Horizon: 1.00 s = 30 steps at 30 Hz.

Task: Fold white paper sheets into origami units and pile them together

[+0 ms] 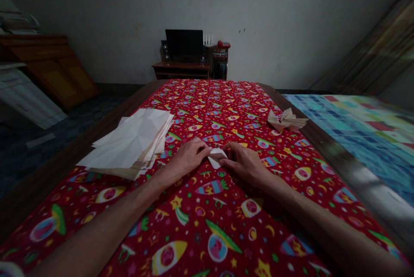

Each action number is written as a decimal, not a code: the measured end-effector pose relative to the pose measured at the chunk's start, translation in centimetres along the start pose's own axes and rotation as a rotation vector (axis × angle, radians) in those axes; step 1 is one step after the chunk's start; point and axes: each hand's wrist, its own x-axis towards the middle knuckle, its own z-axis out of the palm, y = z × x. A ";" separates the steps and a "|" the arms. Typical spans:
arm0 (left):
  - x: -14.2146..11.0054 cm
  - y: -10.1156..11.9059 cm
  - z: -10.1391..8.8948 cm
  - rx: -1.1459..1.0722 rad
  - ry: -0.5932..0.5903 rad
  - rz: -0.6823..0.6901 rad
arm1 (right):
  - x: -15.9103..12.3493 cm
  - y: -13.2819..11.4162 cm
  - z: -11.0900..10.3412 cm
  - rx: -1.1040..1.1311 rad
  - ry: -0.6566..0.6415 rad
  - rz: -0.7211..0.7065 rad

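A small folded piece of white paper (216,159) lies low over the red patterned cloth, between my two hands. My left hand (193,155) pinches its left edge between thumb and fingers. On the other side, my right hand (242,160) grips the right edge with the thumb in front and the fingers curled behind. To the left is a loose stack of creased white paper sheets (136,137). Folded paper figures (287,120) stand at the right edge of the cloth. The underside of the small piece is hidden.
The red cloth (213,208) covers a table with dark wooden borders (310,143). Beyond it stand a black monitor (184,43) and a red telephone (224,45). A bed with a checked blue sheet (362,135) is at right, wooden cabinets (48,70) at left.
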 end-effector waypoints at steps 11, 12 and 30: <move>-0.5 1.5 0.2 -0.024 -0.013 -0.039 | -0.2 0.4 -0.2 0.190 0.035 -0.009; -0.5 1.6 0.2 -0.029 -0.015 -0.039 | -0.2 0.4 -0.1 0.203 0.029 0.005; -2.2 4.1 -0.6 0.228 -0.172 -0.023 | -2.1 -0.8 1.1 -0.227 0.064 -0.242</move>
